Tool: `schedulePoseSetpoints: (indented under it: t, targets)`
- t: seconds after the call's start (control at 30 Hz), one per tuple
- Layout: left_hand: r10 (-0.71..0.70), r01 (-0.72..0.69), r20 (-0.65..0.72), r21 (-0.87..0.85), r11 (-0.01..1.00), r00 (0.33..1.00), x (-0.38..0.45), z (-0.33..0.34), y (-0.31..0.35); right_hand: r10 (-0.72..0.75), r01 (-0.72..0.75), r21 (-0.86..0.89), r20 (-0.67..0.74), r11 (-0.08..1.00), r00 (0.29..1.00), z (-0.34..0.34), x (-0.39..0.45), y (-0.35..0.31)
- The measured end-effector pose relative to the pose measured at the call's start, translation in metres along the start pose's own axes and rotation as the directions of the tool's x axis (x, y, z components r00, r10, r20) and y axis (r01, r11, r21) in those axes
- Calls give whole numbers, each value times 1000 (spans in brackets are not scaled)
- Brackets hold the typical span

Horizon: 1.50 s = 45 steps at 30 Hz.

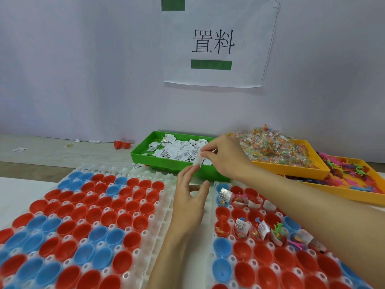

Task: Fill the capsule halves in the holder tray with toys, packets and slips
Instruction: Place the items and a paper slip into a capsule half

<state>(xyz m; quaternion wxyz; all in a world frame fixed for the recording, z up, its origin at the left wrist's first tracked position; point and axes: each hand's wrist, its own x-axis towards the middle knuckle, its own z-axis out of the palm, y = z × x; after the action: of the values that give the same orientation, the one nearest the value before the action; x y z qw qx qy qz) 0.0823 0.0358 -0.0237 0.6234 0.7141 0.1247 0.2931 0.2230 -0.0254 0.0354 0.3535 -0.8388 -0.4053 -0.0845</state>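
The counter (37, 157) carries two white holder trays (145, 215), a green tray (166, 166), two yellow trays (291, 170) and loose red capsule halves (121, 144).

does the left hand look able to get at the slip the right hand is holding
Probably yes: the left hand is open just below the slip pinched by the right hand, its fingers nearly touching it, nothing between.

Two bare forearms are seen, with no sleeve reaching into view. The left hand (190, 197) and the right hand (224, 156) are ungloved; short, unpainted nails are shown on the fingers.
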Motion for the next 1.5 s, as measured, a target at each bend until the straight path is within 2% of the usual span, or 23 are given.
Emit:
schedulePoseSetpoints:
  t: [0.17, 0.4, 0.57, 0.73, 0.87, 1.0, 1.07, 1.13, 1.23, 1.33, 1.5]
  targets:
    - [19, -19, -6, 20, 1000, 1000, -2, -1, 1, 7, -6, 30, -26, 1000, 1000, -4, -1, 2]
    - [35, -34, -28, 28, 999, 999, -1, -2, 5, 103, -90, 105, -129, 990, 986, -27, -18, 6]
    - [43, -39, -57, 64, 997, 997, 4, 5, 7, 172, -151, 173, -111, 973, 979, -59, -46, 15]
    - [19, -8, -42, 251, 968, 999, 26, 9, 15, 220, -193, 234, -94, 953, 971, -80, -71, 24]
    - [-12, 10, 0, 424, 906, 1000, 37, 3, 26, 267, -230, 324, -72, 918, 961, -86, -80, 26]
    - [14, -47, 73, 472, 880, 997, 37, 2, 38, 259, -234, 383, -13, 893, 966, -87, -86, 22]
    - [66, -97, 84, 441, 892, 994, 26, 2, 42, 244, -228, 419, 17, 879, 970, -85, -91, 16]
    - [63, -97, 109, 340, 936, 992, 10, 3, 46, 222, -219, 446, 46, 868, 974, -81, -99, 9]
    - [-52, 34, 154, 118, 992, 987, -19, 2, 46, 185, -215, 461, 109, 861, 977, -72, -113, -2]
    - [-132, 147, 178, -73, 986, 975, -38, 1, 43, 145, -210, 454, 173, 866, 974, -63, -124, -11]
    - [-82, 95, 140, -86, 992, 987, -40, -11, 42, 125, -195, 424, 188, 884, 974, -58, -126, -21]
